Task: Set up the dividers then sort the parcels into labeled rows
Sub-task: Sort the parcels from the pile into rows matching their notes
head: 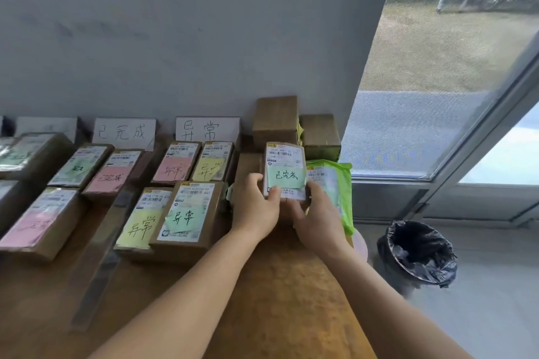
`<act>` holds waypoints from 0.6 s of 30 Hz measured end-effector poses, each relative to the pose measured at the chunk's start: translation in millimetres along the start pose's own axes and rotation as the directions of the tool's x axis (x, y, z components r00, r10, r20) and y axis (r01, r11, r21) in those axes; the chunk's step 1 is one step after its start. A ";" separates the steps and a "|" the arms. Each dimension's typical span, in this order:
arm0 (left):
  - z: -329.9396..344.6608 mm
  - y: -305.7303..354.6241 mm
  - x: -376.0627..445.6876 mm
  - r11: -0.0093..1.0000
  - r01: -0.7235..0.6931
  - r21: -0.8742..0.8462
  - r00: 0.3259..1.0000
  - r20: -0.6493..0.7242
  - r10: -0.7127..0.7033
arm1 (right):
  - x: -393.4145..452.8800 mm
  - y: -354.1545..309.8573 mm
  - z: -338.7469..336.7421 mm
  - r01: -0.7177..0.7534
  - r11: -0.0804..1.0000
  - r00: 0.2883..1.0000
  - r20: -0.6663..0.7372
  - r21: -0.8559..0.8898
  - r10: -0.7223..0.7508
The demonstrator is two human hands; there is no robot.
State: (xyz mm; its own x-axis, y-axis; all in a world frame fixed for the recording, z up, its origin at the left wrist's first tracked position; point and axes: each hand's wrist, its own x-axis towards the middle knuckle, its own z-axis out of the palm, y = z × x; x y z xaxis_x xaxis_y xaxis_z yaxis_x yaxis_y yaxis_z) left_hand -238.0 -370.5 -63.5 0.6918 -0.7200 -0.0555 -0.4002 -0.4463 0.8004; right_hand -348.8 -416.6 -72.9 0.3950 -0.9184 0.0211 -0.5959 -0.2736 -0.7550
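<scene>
I hold a small brown parcel (284, 172) in both hands at the right end of the desk (280, 285), tilted up so its shipping label and green note face me. My left hand (256, 204) has its grip clamped on the parcel's lower left edge, and my right hand (316, 217) is clamped on its lower right corner. Just behind the parcel lies a green mailer bag (339, 186), with two plain cartons (275, 121) against the wall. To the left, sorted parcels lie in rows under two handwritten signs (207, 128), with a dark divider strip (102, 256) between rows.
</scene>
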 end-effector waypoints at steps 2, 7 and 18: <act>-1.6 2.9 -6.3 0.998 0.026 -0.058 1.000 0.006 -0.025 | -4.8 0.2 -3.9 -0.003 0.999 1.000 -0.010 0.032 0.003; -0.2 2.9 -13.2 0.985 0.051 -0.167 0.999 0.022 -0.048 | -8.9 8.7 -16.9 -0.042 0.996 0.998 0.040 0.072 0.040; -2.1 -6.4 -22.6 0.979 0.044 -0.198 0.999 -0.013 -0.047 | 10.3 74.4 -17.2 -0.443 0.887 0.887 0.077 -0.129 0.454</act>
State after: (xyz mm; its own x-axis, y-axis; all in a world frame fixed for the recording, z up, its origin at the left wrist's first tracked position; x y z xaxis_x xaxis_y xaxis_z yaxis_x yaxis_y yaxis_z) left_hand -249.9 -350.3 -66.1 0.7179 -0.6909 -0.0853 -0.2424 -0.3629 0.8997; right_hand -401.2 -451.3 -117.5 0.1338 -0.9174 -0.3749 -0.7936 0.1274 -0.5949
